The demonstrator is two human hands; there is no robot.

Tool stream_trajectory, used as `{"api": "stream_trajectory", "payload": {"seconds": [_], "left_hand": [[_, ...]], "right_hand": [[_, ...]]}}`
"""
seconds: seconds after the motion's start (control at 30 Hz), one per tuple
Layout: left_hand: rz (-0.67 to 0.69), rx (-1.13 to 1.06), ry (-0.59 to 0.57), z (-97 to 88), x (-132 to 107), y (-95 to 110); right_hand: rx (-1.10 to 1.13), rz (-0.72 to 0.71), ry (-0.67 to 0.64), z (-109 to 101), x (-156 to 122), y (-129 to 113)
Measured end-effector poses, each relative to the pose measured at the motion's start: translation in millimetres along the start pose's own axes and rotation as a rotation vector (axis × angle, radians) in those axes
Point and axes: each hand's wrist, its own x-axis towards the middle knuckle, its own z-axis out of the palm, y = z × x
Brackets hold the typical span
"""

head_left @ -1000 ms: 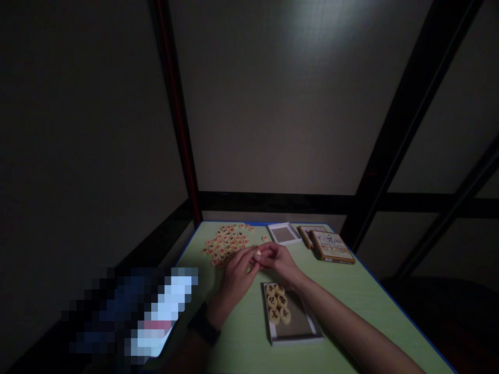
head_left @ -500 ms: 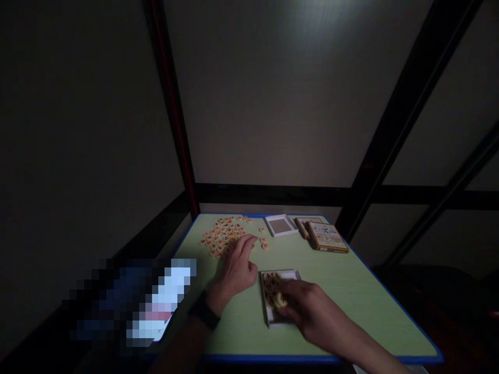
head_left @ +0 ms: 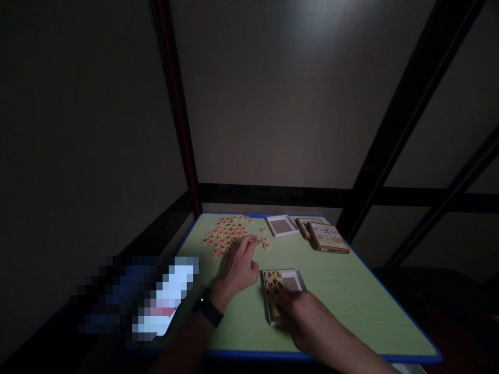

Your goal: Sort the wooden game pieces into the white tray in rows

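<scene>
On a green table (head_left: pixel 351 301) lies a heap of round pale game pieces (head_left: pixel 226 235) with red and black marks. My left hand (head_left: pixel 239 267) rests at the heap's near edge, fingers stretched onto the pieces. A shallow white box tray (head_left: pixel 295 281) sits nearer to me with several pieces (head_left: pixel 274 281) laid in its left side. My right hand (head_left: pixel 306 317) is over the tray's near end, fingers curled down onto the pieces there; what they hold is hidden. A dark watch is on my left wrist (head_left: pixel 208 308).
An empty white tray (head_left: pixel 282 225) and two orange-rimmed box lids (head_left: pixel 326 236) lie at the table's far side. A blurred patch (head_left: pixel 144 301) covers something at the left edge. Dark frame bars (head_left: pixel 177 109) rise behind the table, with a wall beyond.
A second ago both hands met near the heap. My right hand then came back to the near tray and stays over its near end. My left hand stayed at the heap.
</scene>
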Motion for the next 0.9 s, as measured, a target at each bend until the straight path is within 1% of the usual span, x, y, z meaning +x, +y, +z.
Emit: {"api": "stream_trajectory", "payload": {"seconds": [0.1,0.17,0.23,0.37,0.43,0.53,0.6,0.77,0.9], "left_hand": [[-0.012,0.023,-0.027,0.0,0,-1],[-0.009,0.036,-0.028,0.6,-1,-2],[0.003,0.041,-0.023,1.1,-1,-2],[0.026,0.029,-0.023,1.7,-1,-2],[0.033,0.028,-0.024,2.1,-1,-2],[0.043,0.038,-0.019,3.1,-1,-3],[0.045,0.04,-0.013,3.6,-2,-4],[0.038,0.037,-0.014,2.3,-2,-3],[0.038,0.063,-0.044,-0.3,-1,0]], "right_hand": [[0.061,-0.009,0.026,0,1,-1],[0.082,-0.002,0.02,-2,1,1],[0.11,0.008,0.024,-7,-1,4],[0.134,0.033,0.076,-24,-6,11],[0.103,0.058,0.047,-29,-7,11],[0.036,0.086,-0.056,-26,-6,9],[0.0,0.086,-0.097,-21,-3,5],[-0.047,0.053,-0.12,-15,1,1],[-0.08,0.074,-0.132,-16,0,2]]}}
